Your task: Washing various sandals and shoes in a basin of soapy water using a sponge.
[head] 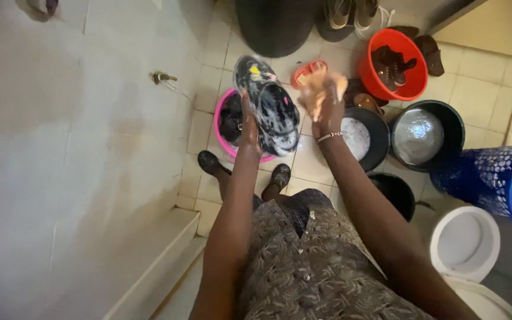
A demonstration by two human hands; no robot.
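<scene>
Scrubbing step, as I judge it: left hand holds a dark soapy shoe up in the air, above the pink basin and the tiled floor, sole side tilted toward the camera, suds all over it. Left grip is clenched around the shoe's lower edge, thumb side hidden behind it. Right hand is raised just beside the shoe, not clearly touching it, fingers closed on something pale and sudsy; blurred, so I cannot tell if it is a sponge, a brush or just foam. Both forearms reach forward and up from the lap, elbows bent, right wrist with a thin bracelet. Next move probably calls for bringing the right hand onto the shoe's surface while the left keeps it steady and turns it to reach uncleaned parts; the wet shoe may slip, so a firm hold matters. Around: a black basin with soapy water, a dark bucket of water, a red basin with brown sandals, a blue basket, a white bucket, and a wall tap to the left.
</scene>
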